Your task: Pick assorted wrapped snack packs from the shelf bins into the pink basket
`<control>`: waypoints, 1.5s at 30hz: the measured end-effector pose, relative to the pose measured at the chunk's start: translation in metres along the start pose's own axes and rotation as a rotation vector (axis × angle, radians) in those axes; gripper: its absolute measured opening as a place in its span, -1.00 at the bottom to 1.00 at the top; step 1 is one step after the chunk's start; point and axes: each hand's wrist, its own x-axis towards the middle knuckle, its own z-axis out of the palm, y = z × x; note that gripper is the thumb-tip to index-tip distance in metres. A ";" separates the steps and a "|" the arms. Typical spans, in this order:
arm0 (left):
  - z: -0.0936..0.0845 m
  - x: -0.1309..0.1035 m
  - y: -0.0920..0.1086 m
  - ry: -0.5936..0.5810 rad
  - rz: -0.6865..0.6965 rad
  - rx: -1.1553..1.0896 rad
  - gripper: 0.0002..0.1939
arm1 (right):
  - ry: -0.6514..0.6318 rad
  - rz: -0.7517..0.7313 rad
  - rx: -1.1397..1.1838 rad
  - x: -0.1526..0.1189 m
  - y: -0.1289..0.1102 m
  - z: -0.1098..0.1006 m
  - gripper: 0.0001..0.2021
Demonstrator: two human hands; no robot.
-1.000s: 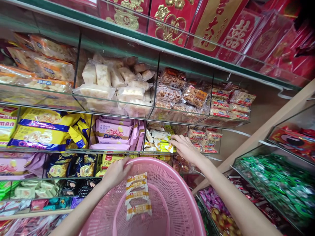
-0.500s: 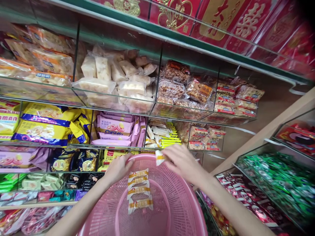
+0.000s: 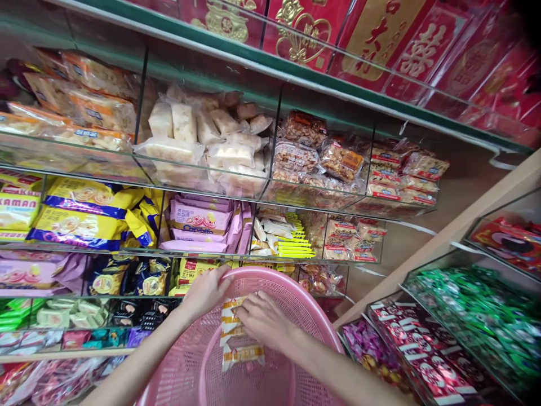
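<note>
My left hand (image 3: pixel 207 290) is closed over the far left rim of a pink plastic basket (image 3: pixel 313 316). Inside the basket, my right hand (image 3: pixel 264 321) is lowered with curled fingers over a column of small white-and-yellow wrapped snacks (image 3: pixel 243 354). A wrapped snack is at its fingertips, mostly covered by the fingers, so its edges blend with the packets below. The near end of the column lies towards the basket's bottom. Straight beyond the rim, a shelf bin holds white and yellow wrapped snacks (image 3: pixel 276 228).
Clear-walled shelf bins rise in front, with white bagged sweets (image 3: pixel 203 135), nut bars (image 3: pixel 298 155) and purple biscuit packs (image 3: pixel 200 217). Red gift bags (image 3: pixel 300 31) stand above. On the right, slanted bins hold green-wrapped sweets (image 3: pixel 477 310) and red-and-white packets (image 3: pixel 426 349) beside a wooden post (image 3: pixel 439 242).
My right hand has moved down and left from above the basket's far rim, carrying a wrapped snack to the column inside. My left hand keeps its hold on the rim.
</note>
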 end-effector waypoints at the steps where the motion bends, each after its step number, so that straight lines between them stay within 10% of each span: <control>1: 0.000 0.000 0.000 0.000 0.000 0.000 -0.62 | 0.006 0.004 -0.013 0.000 0.000 0.000 -0.86; 18: -0.001 0.000 -0.006 -0.015 0.006 -0.012 -0.63 | -0.003 0.052 -0.031 0.008 0.000 0.002 -0.92; 23: 0.003 0.001 -0.010 -0.009 0.010 -0.045 -0.64 | 0.063 0.093 0.045 0.006 0.003 -0.028 -0.82; 29: 0.004 0.004 -0.011 -0.017 0.001 -0.044 -0.62 | 0.413 0.340 0.177 0.005 0.050 -0.079 -0.81; 34: -0.001 0.004 -0.010 -0.020 0.001 -0.060 -0.62 | 0.608 0.583 0.261 0.003 0.104 -0.082 -0.82; 45: -0.006 0.003 -0.009 -0.013 -0.024 -0.049 -0.63 | 0.390 0.748 0.078 0.021 0.095 -0.065 -0.72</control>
